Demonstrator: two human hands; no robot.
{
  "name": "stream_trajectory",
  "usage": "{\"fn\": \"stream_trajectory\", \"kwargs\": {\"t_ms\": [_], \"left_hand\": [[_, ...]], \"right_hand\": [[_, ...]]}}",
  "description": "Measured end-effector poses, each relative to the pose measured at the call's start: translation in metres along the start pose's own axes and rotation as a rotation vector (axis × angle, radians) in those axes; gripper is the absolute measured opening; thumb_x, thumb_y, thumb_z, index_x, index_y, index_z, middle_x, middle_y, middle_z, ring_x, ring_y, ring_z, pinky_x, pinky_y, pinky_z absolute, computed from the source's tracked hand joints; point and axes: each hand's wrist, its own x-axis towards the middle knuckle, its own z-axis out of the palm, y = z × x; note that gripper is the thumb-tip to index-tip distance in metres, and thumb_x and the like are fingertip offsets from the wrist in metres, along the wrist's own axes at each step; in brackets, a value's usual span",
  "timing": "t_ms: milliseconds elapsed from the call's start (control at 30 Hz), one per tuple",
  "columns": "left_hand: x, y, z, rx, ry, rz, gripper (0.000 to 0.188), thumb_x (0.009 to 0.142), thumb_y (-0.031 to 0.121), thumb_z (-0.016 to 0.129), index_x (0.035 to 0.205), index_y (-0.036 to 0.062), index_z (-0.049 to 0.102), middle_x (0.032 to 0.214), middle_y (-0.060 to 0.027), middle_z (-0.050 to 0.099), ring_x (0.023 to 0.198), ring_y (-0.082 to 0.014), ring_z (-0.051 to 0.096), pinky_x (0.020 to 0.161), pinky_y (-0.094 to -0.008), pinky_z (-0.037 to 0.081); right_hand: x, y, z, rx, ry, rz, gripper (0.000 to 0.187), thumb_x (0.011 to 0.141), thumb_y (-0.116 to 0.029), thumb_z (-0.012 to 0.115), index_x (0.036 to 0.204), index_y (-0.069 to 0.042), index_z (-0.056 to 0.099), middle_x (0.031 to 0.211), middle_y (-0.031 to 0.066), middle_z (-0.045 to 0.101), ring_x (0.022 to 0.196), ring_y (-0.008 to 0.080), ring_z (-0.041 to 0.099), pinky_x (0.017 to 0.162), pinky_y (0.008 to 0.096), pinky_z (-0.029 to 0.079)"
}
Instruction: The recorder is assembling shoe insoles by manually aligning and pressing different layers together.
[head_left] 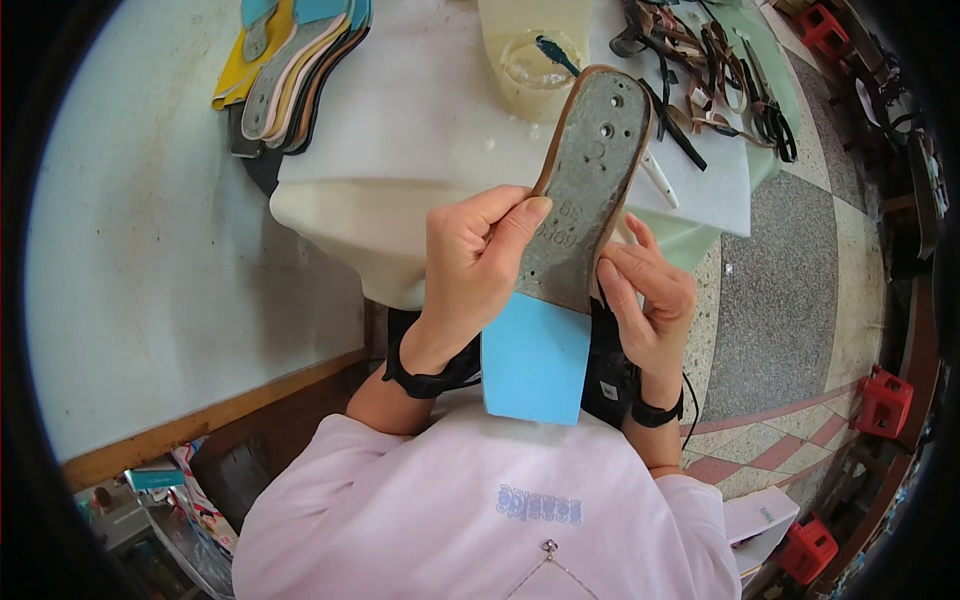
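The left hand [475, 255] is clamped on a long grey shoe insole with a thin brown rim and a flat light-blue end section [585, 180], thumb flat on the grey face at its left side. The right hand [650, 295] pinches the opposite rim a little lower, between thumb and fingers. The insole is in the air between them, at the near edge of the white-covered table [400, 120]; its long axis runs away from the chest, leaning slightly right, the rounded grey end outward and the blue end toward the body. Its reverse face and the left fingertips behind it are hidden. Beyond the rounded end, toward the far edge, stands a translucent plastic tub [495, 30], cut off above; a dark-handled brush [556, 54] leans there, its tip hard to make out. A white pen [660, 180] lies near the right corner, partly covered by the insole. Tangled dark straps [690, 45] and black-handled scissors [772, 122] lie along the right edge; layered insoles [300, 80], also cut off, sit at the left edge.
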Motion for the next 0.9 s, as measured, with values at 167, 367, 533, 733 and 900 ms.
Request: {"fn": "stream_trajectory", "kwargs": {"t_ms": [167,367,533,733,900], "left_hand": [[-0.007,0.004,-0.005,-0.007,-0.011,0.019,0.016,0.085,0.008,0.059,0.078,-0.0061,0.061,0.053,0.0022,0.036,0.051,-0.0037,0.030,0.043,-0.0230,0.024],[-0.015,0.007,-0.008,0.041,0.009,0.056,0.015,0.085,0.008,0.059,0.079,-0.0061,0.061,0.052,0.0012,0.037,0.051,-0.0036,0.031,0.043,-0.0229,0.024],[-0.019,0.007,-0.013,0.045,0.026,0.072,0.015,0.084,0.009,0.059,0.081,-0.0060,0.062,0.051,0.0006,0.038,0.050,-0.0032,0.032,0.042,-0.0224,0.025],[-0.022,0.009,-0.010,0.074,0.039,0.108,0.014,0.084,0.007,0.060,0.082,-0.0063,0.061,0.051,0.0002,0.037,0.049,-0.0031,0.031,0.042,-0.0224,0.024],[-0.020,0.011,-0.009,0.124,-0.003,0.103,0.013,0.085,0.006,0.059,0.083,-0.0059,0.062,0.051,0.0003,0.037,0.048,-0.0034,0.032,0.042,-0.0218,0.024]], "right_hand": [[-0.003,-0.003,0.002,0.010,0.009,-0.004,0.006,0.075,0.001,0.063,0.081,0.002,0.066,0.075,0.0090,0.066,0.072,0.0187,0.064,0.099,0.0453,0.034],[-0.011,-0.007,0.008,0.002,0.029,-0.011,0.007,0.076,-0.001,0.064,0.082,0.001,0.067,0.077,0.0086,0.066,0.074,0.0191,0.064,0.098,0.0457,0.034],[-0.014,-0.012,0.012,0.002,0.034,0.007,0.008,0.076,-0.002,0.065,0.083,0.000,0.067,0.078,0.0085,0.066,0.073,0.0196,0.064,0.098,0.0467,0.034],[-0.016,-0.016,0.011,-0.081,0.060,0.002,0.008,0.076,-0.005,0.067,0.082,0.000,0.067,0.077,0.0087,0.066,0.072,0.0205,0.064,0.098,0.0465,0.034],[-0.012,-0.015,0.010,-0.082,0.100,0.031,0.008,0.075,-0.007,0.069,0.078,-0.001,0.066,0.075,0.0069,0.064,0.067,0.0186,0.062,0.098,0.0456,0.035]]}}
